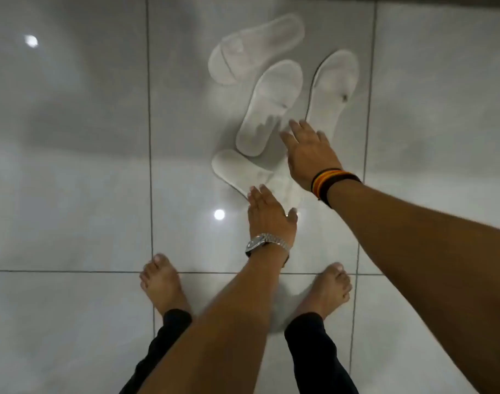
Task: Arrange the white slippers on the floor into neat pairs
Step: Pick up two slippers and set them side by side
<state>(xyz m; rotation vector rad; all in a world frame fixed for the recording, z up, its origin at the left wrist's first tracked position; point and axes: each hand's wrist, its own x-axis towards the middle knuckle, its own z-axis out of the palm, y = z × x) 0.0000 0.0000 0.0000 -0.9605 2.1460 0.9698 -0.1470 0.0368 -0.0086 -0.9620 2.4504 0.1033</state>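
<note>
Four white slippers are seen scattered on the tiled floor (72, 194), none yet paired. The near slipper (237, 169) lies crosswise, its long axis running from upper left to lower right, and its near end is covered by the left hand (268, 214), which is laid flat with fingers together and nothing gripped. The middle slipper (271, 106) and the right slipper (332, 89) lie roughly parallel, long axes pointing away and slightly to the right, while the far slipper (254, 48) is angled across them, well apart from both hands. The right hand (308, 155) is held open, fingers spread, empty, between the near ends of the middle and right slippers; either is judged within its reach, the middle one just left of the fingertips.
</note>
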